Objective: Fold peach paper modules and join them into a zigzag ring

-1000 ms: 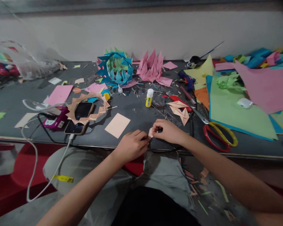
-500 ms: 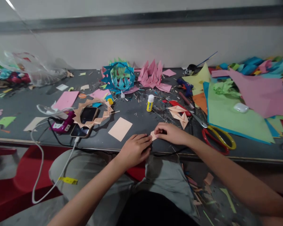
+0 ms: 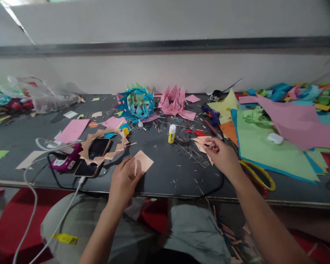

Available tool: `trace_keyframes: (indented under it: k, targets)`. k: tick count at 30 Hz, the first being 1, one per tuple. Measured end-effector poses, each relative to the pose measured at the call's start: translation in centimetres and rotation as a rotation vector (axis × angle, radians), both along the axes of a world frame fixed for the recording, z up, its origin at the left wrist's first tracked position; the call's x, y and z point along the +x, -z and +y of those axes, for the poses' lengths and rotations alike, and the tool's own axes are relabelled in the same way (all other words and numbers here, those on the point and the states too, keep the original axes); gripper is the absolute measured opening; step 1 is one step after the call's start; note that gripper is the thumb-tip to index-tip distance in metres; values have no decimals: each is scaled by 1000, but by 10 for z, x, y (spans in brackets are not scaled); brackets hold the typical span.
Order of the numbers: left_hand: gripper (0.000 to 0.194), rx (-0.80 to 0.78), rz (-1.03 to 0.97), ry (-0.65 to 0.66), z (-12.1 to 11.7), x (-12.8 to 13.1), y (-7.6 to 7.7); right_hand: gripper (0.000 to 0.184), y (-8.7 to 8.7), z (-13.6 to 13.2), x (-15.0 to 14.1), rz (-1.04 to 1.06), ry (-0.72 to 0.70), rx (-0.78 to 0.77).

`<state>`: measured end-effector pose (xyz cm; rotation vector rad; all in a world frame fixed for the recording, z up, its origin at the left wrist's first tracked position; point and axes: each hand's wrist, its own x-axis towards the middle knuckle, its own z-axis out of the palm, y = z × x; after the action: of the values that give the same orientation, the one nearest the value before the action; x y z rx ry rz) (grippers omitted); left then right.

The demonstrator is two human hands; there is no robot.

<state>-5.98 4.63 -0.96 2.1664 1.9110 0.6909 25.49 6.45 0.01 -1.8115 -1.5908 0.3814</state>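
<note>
My left hand [image 3: 123, 178] has its thumb and fingers closed about the left side of a peach paper square [image 3: 145, 161] near the table's front edge. Off to the right, my right hand [image 3: 224, 156] pinches a folded peach paper piece at the small group of folded pieces [image 3: 200, 142], and its fingers hide part of them. A glue stick [image 3: 172, 134] with a white cap stands upright between the two hands, farther back.
A zigzag peach paper ring [image 3: 84, 152] lies over a phone [image 3: 88, 169] with a white cable. Blue and pink paper crowns [image 3: 172, 101] stand behind. Scissors [image 3: 260, 176] and stacked coloured sheets [image 3: 275, 154] lie to the right; scraps litter the table.
My hands have parted from the small folded piece they held together. The left has moved left onto the paper square; the right has carried the piece right to the folded pieces. The view has tilted up.
</note>
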Motion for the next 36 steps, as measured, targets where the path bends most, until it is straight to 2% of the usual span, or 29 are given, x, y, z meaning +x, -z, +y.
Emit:
trace_keyframes:
  k: [1, 5, 9, 12, 15, 17, 23, 28, 30, 36]
  targets:
    - [36, -9, -63, -19, 1, 1, 0, 24, 3, -3, -2, 9, -19, -16]
    - [29, -118, -242, -46, 4, 7, -1, 23, 15, -23, -25, 155, -243, -107]
    - [42, -161, -164, 8, 2, 19, -5, 22, 17, -34, -53, 198, -353, -129]
    - [45, -230, -81, 66, 1, 28, -11, 24, 13, -32, -72, 114, -477, -133]
    - [36, -278, -42, 87, 5, 32, -13, 36, 12, -26, -88, -17, -582, -77]
    - [29, -257, -14, 100, 10, 29, -11, 40, 13, -24, -94, -108, -627, -50]
    - [20, -82, 130, 195, 15, 16, -4, 27, 13, -30, -97, -313, -629, -35]
    - [44, -17, 235, 186, -3, 21, -1, 34, 14, -30, -102, -316, -721, 16]
    - [43, -1, 234, 196, -7, 21, 1, 35, 13, -29, -104, -307, -744, 16]
    - [39, 33, 269, 166, -9, 20, 3, 29, 10, -41, -98, -351, -696, 0]
